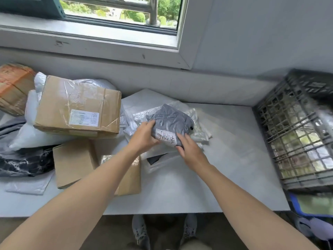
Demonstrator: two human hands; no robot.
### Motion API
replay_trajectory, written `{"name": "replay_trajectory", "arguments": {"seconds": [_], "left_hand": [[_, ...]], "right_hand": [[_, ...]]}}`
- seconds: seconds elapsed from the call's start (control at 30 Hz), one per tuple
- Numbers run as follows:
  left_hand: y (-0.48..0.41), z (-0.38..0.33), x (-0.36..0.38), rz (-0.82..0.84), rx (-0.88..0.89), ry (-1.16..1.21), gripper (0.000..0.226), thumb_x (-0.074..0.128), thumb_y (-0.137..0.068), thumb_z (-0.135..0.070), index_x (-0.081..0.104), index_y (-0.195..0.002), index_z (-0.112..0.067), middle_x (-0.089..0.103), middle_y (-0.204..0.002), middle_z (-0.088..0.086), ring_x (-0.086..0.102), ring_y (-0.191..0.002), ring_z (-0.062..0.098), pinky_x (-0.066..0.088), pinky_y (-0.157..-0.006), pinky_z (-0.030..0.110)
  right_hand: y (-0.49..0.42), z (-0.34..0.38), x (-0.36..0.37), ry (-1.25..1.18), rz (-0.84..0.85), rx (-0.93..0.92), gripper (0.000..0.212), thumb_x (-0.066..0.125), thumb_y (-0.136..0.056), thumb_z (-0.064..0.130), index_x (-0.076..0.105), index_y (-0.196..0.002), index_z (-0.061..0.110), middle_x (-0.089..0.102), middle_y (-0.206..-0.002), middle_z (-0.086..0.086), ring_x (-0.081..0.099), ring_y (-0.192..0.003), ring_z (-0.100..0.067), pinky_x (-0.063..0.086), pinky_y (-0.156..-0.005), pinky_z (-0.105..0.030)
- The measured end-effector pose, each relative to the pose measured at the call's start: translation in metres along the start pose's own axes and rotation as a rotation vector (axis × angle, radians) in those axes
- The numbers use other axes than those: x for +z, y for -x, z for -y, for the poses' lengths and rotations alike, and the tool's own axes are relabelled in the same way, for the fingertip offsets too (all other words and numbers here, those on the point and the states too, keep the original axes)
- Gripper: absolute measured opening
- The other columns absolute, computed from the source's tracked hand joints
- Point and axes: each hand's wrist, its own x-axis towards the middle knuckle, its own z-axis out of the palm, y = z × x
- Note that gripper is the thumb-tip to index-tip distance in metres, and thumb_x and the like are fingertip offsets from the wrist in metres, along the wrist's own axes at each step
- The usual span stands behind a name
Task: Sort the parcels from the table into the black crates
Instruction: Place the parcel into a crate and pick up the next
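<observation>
A small grey plastic parcel with a white handwritten label sits at the middle of the white table, over a heap of white and clear plastic mailers. Whether it rests on them or is lifted cannot be told. The left hand grips its left edge, fingers curled over the top. The right hand holds its near right corner, fingers wrapped beside the label. A black lattice plastic crate stands at the table's right edge, blurred, with pale things inside. Toward the left edge a large taped cardboard box lies on white bags, with a smaller plain cardboard box nearer the front edge.
</observation>
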Motion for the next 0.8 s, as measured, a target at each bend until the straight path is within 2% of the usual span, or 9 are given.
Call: {"name": "replay_trajectory", "arguments": {"seconds": [0.13,0.23,0.33,0.4,0.5,0.6,0.73,0.8], "left_hand": [[-0.014,-0.029,-0.028,-0.144,0.087,0.066,0.052,0.077,-0.084,-0.026,0.059,-0.131,-0.013,0.059,-0.115,0.013,0.058,-0.104,0.027,0.042,-0.087,0.029],[-0.022,-0.057,-0.05,-0.284,0.078,0.087,0.034,0.07,-0.089,-0.033,0.065,-0.12,-0.018,0.058,-0.102,0.012,0.055,-0.101,0.028,0.037,-0.077,0.03],[-0.024,-0.082,-0.068,-0.425,0.071,0.045,0.029,0.066,-0.092,-0.034,0.069,-0.115,-0.017,0.05,-0.097,0.013,0.051,-0.102,0.035,0.039,-0.082,0.035],[-0.024,-0.095,-0.078,-0.503,0.083,-0.002,0.03,0.065,-0.093,-0.037,0.07,-0.113,-0.016,0.045,-0.1,0.012,0.045,-0.105,0.035,0.04,-0.087,0.038],[-0.024,-0.109,-0.089,-0.52,0.11,-0.039,0.032,0.063,-0.094,-0.04,0.069,-0.108,-0.012,0.05,-0.109,0.013,0.045,-0.105,0.033,0.042,-0.087,0.04],[-0.023,-0.12,-0.094,-0.481,0.148,0.086,0.031,0.062,-0.095,-0.038,0.061,-0.091,-0.008,0.058,-0.091,0.01,0.055,-0.087,0.031,0.038,-0.068,0.037],[-0.02,-0.127,-0.095,-0.499,0.137,0.179,0.03,0.064,-0.094,-0.035,0.06,-0.088,-0.005,0.06,-0.077,0.006,0.055,-0.077,0.029,0.038,-0.063,0.037],[-0.02,-0.128,-0.096,-0.513,0.118,0.19,0.028,0.065,-0.094,-0.033,0.058,-0.084,-0.008,0.056,-0.072,0.001,0.052,-0.073,0.025,0.035,-0.06,0.034]], "right_hand": [[-0.011,0.009,-0.054,-0.024,-0.251,-0.061,0.034,0.046,-0.103,0.02,0.055,-0.135,0.014,0.06,-0.128,-0.01,0.055,-0.115,-0.03,0.039,-0.09,-0.036],[-0.025,0.02,-0.102,-0.016,-0.362,-0.072,0.024,0.046,-0.103,0.024,0.064,-0.114,0.012,0.065,-0.108,-0.01,0.058,-0.102,-0.032,0.032,-0.071,-0.033],[-0.033,0.033,-0.14,0.01,-0.441,-0.131,0.023,0.05,-0.102,0.029,0.065,-0.103,0.011,0.069,-0.101,-0.011,0.06,-0.096,-0.034,0.036,-0.071,-0.038],[-0.035,0.04,-0.158,0.067,-0.487,-0.167,0.026,0.049,-0.102,0.033,0.064,-0.101,0.012,0.069,-0.099,-0.009,0.061,-0.092,-0.034,0.039,-0.068,-0.039],[-0.037,0.044,-0.18,0.07,-0.53,-0.154,0.027,0.046,-0.102,0.037,0.063,-0.099,0.016,0.07,-0.093,-0.006,0.061,-0.086,-0.033,0.038,-0.064,-0.038],[-0.037,0.044,-0.193,-0.1,-0.535,-0.123,0.027,0.049,-0.1,0.043,0.061,-0.097,0.019,0.068,-0.083,0.001,0.061,-0.08,-0.027,0.044,-0.066,-0.038],[-0.037,0.039,-0.2,-0.271,-0.469,-0.114,0.03,0.056,-0.095,0.048,0.061,-0.108,0.021,0.062,-0.092,0.009,0.059,-0.086,-0.014,0.042,-0.071,-0.029],[-0.039,0.034,-0.201,-0.314,-0.427,-0.089,0.032,0.063,-0.091,0.049,0.058,-0.113,0.026,0.06,-0.09,0.014,0.057,-0.078,-0.006,0.04,-0.066,-0.02]]}}
